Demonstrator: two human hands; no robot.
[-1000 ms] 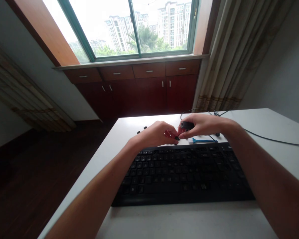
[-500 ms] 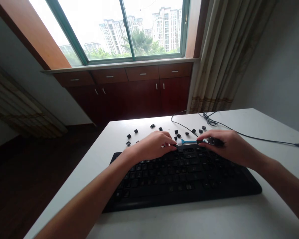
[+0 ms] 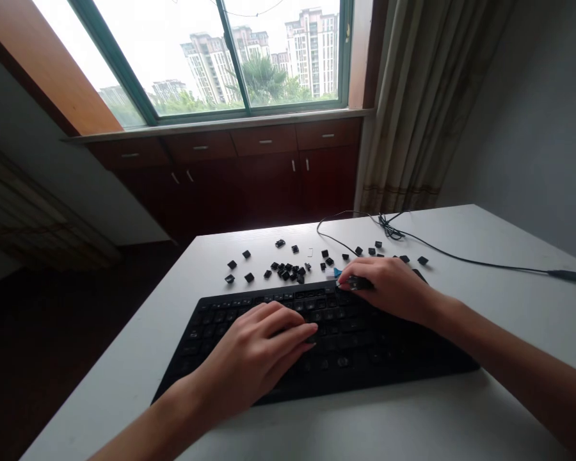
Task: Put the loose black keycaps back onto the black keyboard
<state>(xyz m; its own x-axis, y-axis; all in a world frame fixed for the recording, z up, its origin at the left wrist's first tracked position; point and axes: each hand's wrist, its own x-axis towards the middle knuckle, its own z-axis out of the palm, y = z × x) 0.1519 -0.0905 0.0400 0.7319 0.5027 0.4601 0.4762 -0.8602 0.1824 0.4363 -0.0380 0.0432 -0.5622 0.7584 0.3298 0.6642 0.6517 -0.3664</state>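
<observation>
Right hand [image 3: 388, 288], clenched grip on black plastic piece [image 3: 358, 282]; left hand [image 3: 254, 355] released on matte keyboard [image 3: 365, 358]

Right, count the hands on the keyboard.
2: the left hand lies across the keys at the lower left; the right hand is over the top edge of the keyboard, pinching a small dark object.

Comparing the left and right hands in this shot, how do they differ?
The left hand rests on the black keyboard's keys, holding nothing visible; the right hand is at the keyboard's top edge, pinching a small dark object. The left hand sits nearer the camera. Both are bare and over the keyboard.
</observation>
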